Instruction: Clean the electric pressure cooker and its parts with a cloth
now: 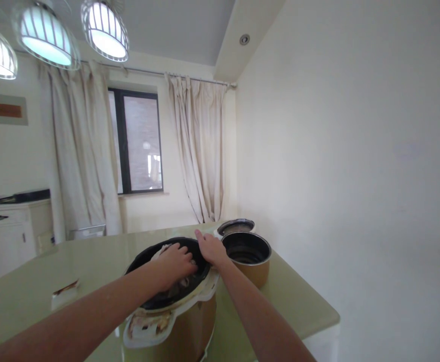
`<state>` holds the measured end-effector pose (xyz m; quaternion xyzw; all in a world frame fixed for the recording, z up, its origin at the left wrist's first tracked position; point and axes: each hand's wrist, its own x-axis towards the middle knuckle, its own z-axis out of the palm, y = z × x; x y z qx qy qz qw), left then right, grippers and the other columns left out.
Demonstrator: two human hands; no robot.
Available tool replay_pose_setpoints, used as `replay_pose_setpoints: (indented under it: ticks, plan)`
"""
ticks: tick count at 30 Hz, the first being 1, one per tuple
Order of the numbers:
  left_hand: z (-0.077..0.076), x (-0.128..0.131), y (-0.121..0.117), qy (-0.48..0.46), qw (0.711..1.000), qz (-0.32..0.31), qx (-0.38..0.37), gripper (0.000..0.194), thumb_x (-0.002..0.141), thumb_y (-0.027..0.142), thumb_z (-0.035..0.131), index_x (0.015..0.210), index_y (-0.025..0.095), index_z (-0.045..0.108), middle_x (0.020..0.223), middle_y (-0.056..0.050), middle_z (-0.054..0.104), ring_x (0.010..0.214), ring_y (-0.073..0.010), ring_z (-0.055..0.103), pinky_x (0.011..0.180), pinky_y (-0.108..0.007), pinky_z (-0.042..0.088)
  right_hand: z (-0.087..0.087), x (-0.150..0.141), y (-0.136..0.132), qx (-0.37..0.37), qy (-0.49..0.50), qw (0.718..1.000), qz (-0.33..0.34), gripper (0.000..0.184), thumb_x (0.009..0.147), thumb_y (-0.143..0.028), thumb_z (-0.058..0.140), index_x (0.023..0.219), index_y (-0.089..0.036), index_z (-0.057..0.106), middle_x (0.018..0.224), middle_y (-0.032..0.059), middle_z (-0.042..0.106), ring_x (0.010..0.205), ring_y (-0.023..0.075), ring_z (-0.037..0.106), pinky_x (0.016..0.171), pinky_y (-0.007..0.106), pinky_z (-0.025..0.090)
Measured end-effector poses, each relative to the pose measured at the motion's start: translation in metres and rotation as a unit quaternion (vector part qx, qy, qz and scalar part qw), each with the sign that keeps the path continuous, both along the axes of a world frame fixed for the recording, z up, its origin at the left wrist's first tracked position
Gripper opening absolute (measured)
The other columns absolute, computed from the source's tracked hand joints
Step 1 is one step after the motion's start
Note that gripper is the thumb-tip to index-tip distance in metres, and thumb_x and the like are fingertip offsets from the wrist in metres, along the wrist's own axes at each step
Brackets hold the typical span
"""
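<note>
A gold-brown electric cooker with a pale, stained rim stands in front of me on the table, its black inside facing up. My left hand reaches into it, fingers bent over a crumpled pale cloth; part of the cloth is hidden under the hand. At the cooker's right edge, my right hand grips the rim with the thumb raised; its other fingers are mostly out of sight. Just beyond that hand sits a gold pot with a dark interior.
Behind the pot lies a round, dark-lined lid-like part. A small white box or packet with a brown edge rests on the pale green table at left. The table's right corner is near a bare wall. Lamps hang upper left.
</note>
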<state>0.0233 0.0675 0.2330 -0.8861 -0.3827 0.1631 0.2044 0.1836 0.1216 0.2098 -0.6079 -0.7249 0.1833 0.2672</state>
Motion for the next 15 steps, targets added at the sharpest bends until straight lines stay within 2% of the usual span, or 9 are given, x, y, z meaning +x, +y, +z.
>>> replay_pose_setpoints:
  ticks: [1,2,5,7,10,12,15]
  plan:
    - [-0.002,0.002,0.005,0.002,0.999,-0.034,0.028,0.029,0.084,0.016,0.073,0.111,0.025,0.078,0.109,-0.015,0.078,0.11,-0.0332,0.07,0.09,-0.046,0.053,0.0,0.0,0.0,0.0,-0.004,1.0,-0.001,0.072,0.108,-0.063,0.02,0.118,-0.016,0.073,0.127,0.0234,0.073,0.126,0.0349,0.068,0.108,0.051,0.049]
    - [-0.003,0.001,0.01,-0.002,0.998,-0.053,0.046,0.019,0.091,0.017,0.067,0.103,0.024,0.079,0.106,-0.014,0.078,0.11,-0.031,0.069,0.089,-0.044,0.052,0.0,0.0,0.0,0.001,-0.009,1.0,-0.002,0.067,0.109,-0.06,0.023,0.119,-0.016,0.073,0.127,0.0232,0.073,0.125,0.0346,0.068,0.107,0.051,0.05]
    - [-0.004,-0.018,0.024,-0.02,0.997,-0.028,0.063,0.015,0.091,0.015,0.067,0.09,0.022,0.08,0.099,-0.013,0.077,0.103,-0.028,0.07,0.084,-0.038,0.05,0.0,-0.001,-0.001,0.006,-0.021,1.0,-0.006,0.057,0.109,-0.052,0.028,0.117,-0.016,0.072,0.124,0.0218,0.074,0.123,0.034,0.07,0.105,0.049,0.051]
    - [-0.001,-0.036,0.026,-0.036,0.997,0.01,0.066,0.022,0.087,0.009,0.068,0.098,0.023,0.08,0.102,-0.013,0.078,0.105,-0.0293,0.071,0.084,-0.039,0.051,0.0,0.0,-0.001,0.009,-0.026,1.0,-0.01,0.056,0.109,-0.051,0.028,0.116,-0.017,0.072,0.122,0.0209,0.075,0.121,0.0336,0.071,0.103,0.048,0.053]
    - [0.004,-0.053,0.015,-0.049,0.993,0.098,0.04,0.045,0.077,0.003,0.07,0.117,0.023,0.077,0.114,-0.016,0.078,0.111,-0.0349,0.072,0.088,-0.044,0.056,-0.001,0.0,0.0,0.009,-0.032,0.999,-0.014,0.053,0.109,-0.049,0.029,0.114,-0.018,0.072,0.122,0.0198,0.075,0.12,0.0328,0.071,0.101,0.047,0.054]
    - [0.009,-0.053,0.001,-0.056,0.98,0.19,-0.002,0.049,0.064,0.003,0.077,0.11,0.02,0.078,0.112,-0.018,0.079,0.108,-0.0396,0.074,0.087,-0.048,0.058,-0.002,-0.001,0.001,0.008,-0.035,0.999,-0.014,0.051,0.109,-0.047,0.029,0.114,-0.019,0.072,0.122,0.0194,0.075,0.119,0.0328,0.071,0.101,0.047,0.054]
    - [0.021,-0.044,-0.019,-0.081,0.956,0.277,-0.05,0.03,0.057,0.017,0.083,0.087,0.016,0.08,0.1,-0.022,0.08,0.098,-0.0437,0.076,0.08,-0.05,0.06,-0.005,-0.001,0.004,0.013,-0.044,0.999,-0.009,0.053,0.11,-0.047,0.026,0.117,-0.018,0.071,0.124,0.0196,0.074,0.119,0.0336,0.071,0.1,0.048,0.054]
